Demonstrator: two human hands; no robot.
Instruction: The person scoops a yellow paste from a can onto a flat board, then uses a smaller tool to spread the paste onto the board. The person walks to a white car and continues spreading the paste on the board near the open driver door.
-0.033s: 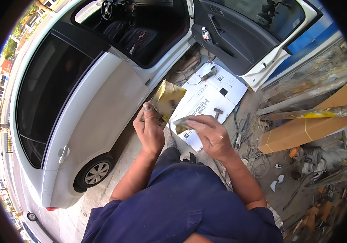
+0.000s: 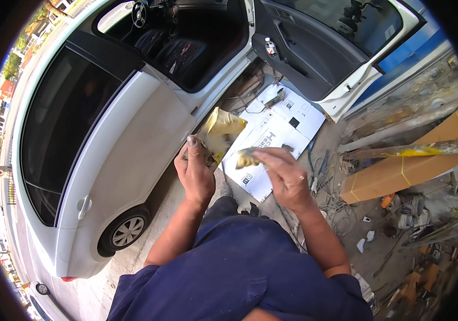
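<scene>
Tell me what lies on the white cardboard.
A dark tool toward its far edge, and a smaller dark object partly hidden by the right hand. Whatever else the hand covers there cannot be seen.

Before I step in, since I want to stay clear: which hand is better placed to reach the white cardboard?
Probably the right hand: it overlaps the white cardboard in view; the left hand lies outside it. The right holds a yellowish piece, though.
</scene>
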